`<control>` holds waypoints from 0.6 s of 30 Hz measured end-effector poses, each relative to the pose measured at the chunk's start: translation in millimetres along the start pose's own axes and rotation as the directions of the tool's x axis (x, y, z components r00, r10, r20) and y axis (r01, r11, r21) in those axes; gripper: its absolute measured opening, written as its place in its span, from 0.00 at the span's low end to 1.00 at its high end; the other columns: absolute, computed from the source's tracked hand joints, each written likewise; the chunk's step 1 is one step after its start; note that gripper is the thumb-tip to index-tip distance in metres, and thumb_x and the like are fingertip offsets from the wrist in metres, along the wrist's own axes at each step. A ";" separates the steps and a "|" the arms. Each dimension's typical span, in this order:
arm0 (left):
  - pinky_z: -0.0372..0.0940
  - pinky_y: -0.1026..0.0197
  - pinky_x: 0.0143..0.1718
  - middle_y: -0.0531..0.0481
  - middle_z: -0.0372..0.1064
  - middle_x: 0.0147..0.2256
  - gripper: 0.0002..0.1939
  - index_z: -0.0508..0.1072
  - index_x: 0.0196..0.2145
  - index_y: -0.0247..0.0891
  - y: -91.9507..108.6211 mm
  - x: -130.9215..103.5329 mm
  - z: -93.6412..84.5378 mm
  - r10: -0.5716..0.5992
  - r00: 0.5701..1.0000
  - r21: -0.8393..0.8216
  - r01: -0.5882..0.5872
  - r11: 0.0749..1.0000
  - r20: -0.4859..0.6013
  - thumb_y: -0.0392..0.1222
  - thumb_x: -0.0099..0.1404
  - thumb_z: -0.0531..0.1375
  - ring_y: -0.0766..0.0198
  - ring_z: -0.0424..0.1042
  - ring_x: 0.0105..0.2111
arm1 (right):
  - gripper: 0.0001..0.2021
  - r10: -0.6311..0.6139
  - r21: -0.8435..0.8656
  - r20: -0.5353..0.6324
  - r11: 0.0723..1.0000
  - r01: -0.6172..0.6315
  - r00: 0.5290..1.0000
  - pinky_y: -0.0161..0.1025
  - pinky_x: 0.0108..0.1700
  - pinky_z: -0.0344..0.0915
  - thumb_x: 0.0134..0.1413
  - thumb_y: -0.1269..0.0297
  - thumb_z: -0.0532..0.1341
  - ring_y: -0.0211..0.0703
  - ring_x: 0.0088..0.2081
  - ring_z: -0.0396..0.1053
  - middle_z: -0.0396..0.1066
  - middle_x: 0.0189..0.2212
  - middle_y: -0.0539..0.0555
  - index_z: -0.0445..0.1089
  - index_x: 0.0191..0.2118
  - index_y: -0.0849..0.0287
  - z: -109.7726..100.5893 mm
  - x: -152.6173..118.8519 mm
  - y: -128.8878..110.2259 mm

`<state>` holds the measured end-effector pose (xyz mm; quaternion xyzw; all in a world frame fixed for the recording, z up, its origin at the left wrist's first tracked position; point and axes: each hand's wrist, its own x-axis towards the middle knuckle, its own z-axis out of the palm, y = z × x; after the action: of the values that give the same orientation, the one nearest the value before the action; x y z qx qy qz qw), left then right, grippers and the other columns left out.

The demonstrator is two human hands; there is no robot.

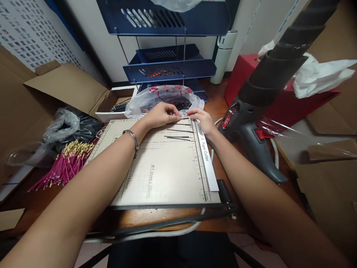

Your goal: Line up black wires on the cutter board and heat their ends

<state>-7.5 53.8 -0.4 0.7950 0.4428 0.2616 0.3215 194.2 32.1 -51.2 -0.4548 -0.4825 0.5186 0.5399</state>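
A cream paper cutter with printed grid lines and a white strip at its right side lies before me. Several thin black wire-like pieces are laid across its far right part, some with yellowish ends. My left hand, a metal bangle on its wrist, is closed in a pinch at the far edge, on the left end of one thin black piece. My right hand rests over the cutter's white strip, fingers stretched out near that piece's right end. Whether they touch it I cannot tell.
A plastic bag with dark pieces lies behind the cutter, below blue trays. At left are magenta, gold-tipped pieces and an open cardboard box. A grey heat gun-like tool, red box and white bottle stand right.
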 end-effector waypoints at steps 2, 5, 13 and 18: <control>0.58 0.63 0.30 0.50 0.75 0.26 0.13 0.83 0.32 0.34 0.9 -0.4 0.2 0.007 1.000 -0.001 -0.007 1.000 0.003 0.47 0.54 0.68 0.67 0.64 0.26 | 0.09 0.018 0.009 0.013 1.000 -0.018 1.000 0.52 0.63 0.65 0.39 0.67 0.62 0.49 0.44 0.74 0.78 0.33 0.50 0.76 0.31 0.55 -0.4 0.1 0.7; 0.57 0.62 0.30 0.50 0.75 0.26 0.13 0.83 0.32 0.34 2.2 -0.6 0.0 0.007 1.000 0.010 -0.007 1.000 0.005 0.47 0.54 0.68 0.67 0.65 0.26 | 0.10 0.017 0.009 0.025 1.000 -0.017 1.000 0.53 0.63 0.65 0.39 0.68 0.62 0.50 0.46 0.75 0.78 0.34 0.50 0.76 0.33 0.55 -1.0 0.4 2.5; 0.58 0.62 0.30 0.49 0.76 0.26 0.12 0.83 0.31 0.34 -0.5 0.2 -1.4 0.001 1.000 0.013 -0.001 1.000 0.006 0.47 0.54 0.68 0.67 0.65 0.26 | 0.14 0.027 -0.004 0.041 1.000 -0.027 0.999 0.53 0.61 0.66 0.35 0.68 0.64 0.50 0.46 0.74 0.79 0.36 0.51 0.75 0.35 0.55 -1.7 1.3 2.0; 0.59 0.62 0.30 0.49 0.76 0.26 0.13 0.84 0.32 0.34 -1.3 1.6 -0.8 0.011 1.000 0.039 -0.011 0.999 0.000 0.47 0.54 0.69 0.67 0.65 0.26 | 0.15 0.016 0.018 0.050 1.000 -0.017 0.999 0.53 0.63 0.66 0.34 0.69 0.64 0.49 0.46 0.74 0.79 0.36 0.50 0.75 0.35 0.55 -2.1 1.8 3.1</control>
<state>-8.0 55.9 -0.6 0.8035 0.4433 0.2551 0.3045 195.9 34.1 -54.5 -0.4406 -0.4871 0.5387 0.5276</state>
